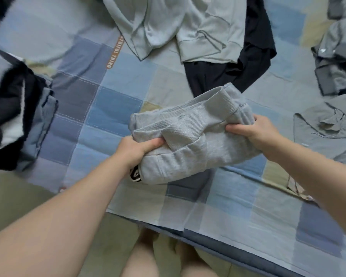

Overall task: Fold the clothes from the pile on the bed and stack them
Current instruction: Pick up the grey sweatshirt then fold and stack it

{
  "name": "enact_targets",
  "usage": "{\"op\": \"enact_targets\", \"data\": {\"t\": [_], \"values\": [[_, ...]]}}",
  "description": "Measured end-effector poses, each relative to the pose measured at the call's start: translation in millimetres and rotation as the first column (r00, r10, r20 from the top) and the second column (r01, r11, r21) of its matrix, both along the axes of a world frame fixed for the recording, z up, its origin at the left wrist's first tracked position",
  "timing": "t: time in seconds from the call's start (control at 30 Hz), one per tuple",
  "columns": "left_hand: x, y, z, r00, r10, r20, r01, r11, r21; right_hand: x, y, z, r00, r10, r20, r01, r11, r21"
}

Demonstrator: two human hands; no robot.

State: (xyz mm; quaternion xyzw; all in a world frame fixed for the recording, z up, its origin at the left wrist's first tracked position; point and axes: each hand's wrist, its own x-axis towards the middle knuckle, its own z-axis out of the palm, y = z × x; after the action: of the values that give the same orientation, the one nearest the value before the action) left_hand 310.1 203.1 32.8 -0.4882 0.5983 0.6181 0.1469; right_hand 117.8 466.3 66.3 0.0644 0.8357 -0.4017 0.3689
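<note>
Two hands hold one folded garment over a bed, seen from above in the head view.

As a judgement, the task is somewhere near its middle. At 9 o'clock sits a stack [18, 116] of folded clothes in dark and blue layers. It is blurred, so the number of pieces is unclear.

At the centre is the grey sweatshirt [192, 140], already folded into a thick, compact bundle but not yet on the stack.

Several pieces lie unfolded:
- A pale green top [178, 27] lies spread and rumpled at 12 o'clock.
- A dark garment [238, 72] lies partly under it, toward 1 o'clock.
- A crumpled grey shirt [338, 62] lies at 2 o'clock.
- A grey-green garment [324, 126] at 3 o'clock runs off the picture's edge.

The sweatshirt is a soft, heavy-looking knit in light heather grey. Ribbed bands fold across its far side, and plain fleece faces the near side. A small black-and-white patch [136, 173] shows at its near-left corner. Whether the bundle rests on the quilt [108, 108] or is lifted just clear of it cannot be told.

The left hand [136, 148] grips the bundle's left end, with the thumb on top and the fingers hidden underneath. The right hand [256, 130] grips the right end, with the thumb pressed over the top and the fingers curled round the far side.

The quilt is a patchwork of blue, grey and beige squares.
</note>
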Motion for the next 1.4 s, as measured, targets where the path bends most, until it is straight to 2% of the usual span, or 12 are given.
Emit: {"op": "enact_targets", "data": {"t": [0.13,0.3,0.53,0.7,0.8,0.87,0.93,0.97,1.07,1.13,1.2,1.4], "values": [[60,-28,22,0.959,0.282,0.023,-0.283,0.959,0.029,8,-92,27,0.971,0.236,-0.025,-0.237,0.971,-0.022],[145,-70,17,0.811,0.584,0.036,-0.582,0.811,-0.061,50,-218,11,0.872,0.481,-0.088,-0.487,0.871,-0.063],[199,-131,-41,0.617,0.787,-0.015,-0.778,0.606,-0.166,96,-354,-65,0.725,0.609,-0.321,-0.646,0.764,-0.011],[191,-136,-80,0.594,0.804,-0.015,-0.766,0.56,-0.316,104,-379,-125,0.641,0.677,-0.361,-0.653,0.729,0.206],[189,-122,-73,0.632,0.774,0.042,-0.55,0.486,-0.679,109,-376,-119,0.539,0.783,-0.311,-0.628,0.619,0.472],[188,-111,-56,0.73,0.683,-0.013,-0.312,0.316,-0.896,119,-367,-99,0.469,0.79,-0.395,-0.587,0.613,0.528],[183,-99,-38,0.886,0.45,-0.113,-0.197,0.144,-0.97,133,-351,-82,0.304,0.788,-0.535,-0.63,0.588,0.508],[179,-92,-34,0.947,0.298,-0.124,-0.166,0.119,-0.979,139,-342,-78,0.205,0.798,-0.567,-0.67,0.537,0.513],[171,-78,-42,1.0,-0.021,0.02,0.024,0.271,-0.962,157,-323,-79,0.029,0.85,-0.526,-0.754,0.364,0.546],[175,-83,-58,0.982,-0.062,0.176,0.186,0.418,-0.889,165,-324,-93,0.004,0.868,-0.497,-0.788,0.309,0.533],[180,-96,-78,0.957,-0.078,0.278,0.279,0.499,-0.82,170,-333,-109,-0.009,0.872,-0.489,-0.792,0.293,0.536],[180,-112,-122,0.955,-0.014,0.298,0.265,0.496,-0.827,181,-352,-155,-0.022,0.862,-0.507,-0.723,0.336,0.604]]}}
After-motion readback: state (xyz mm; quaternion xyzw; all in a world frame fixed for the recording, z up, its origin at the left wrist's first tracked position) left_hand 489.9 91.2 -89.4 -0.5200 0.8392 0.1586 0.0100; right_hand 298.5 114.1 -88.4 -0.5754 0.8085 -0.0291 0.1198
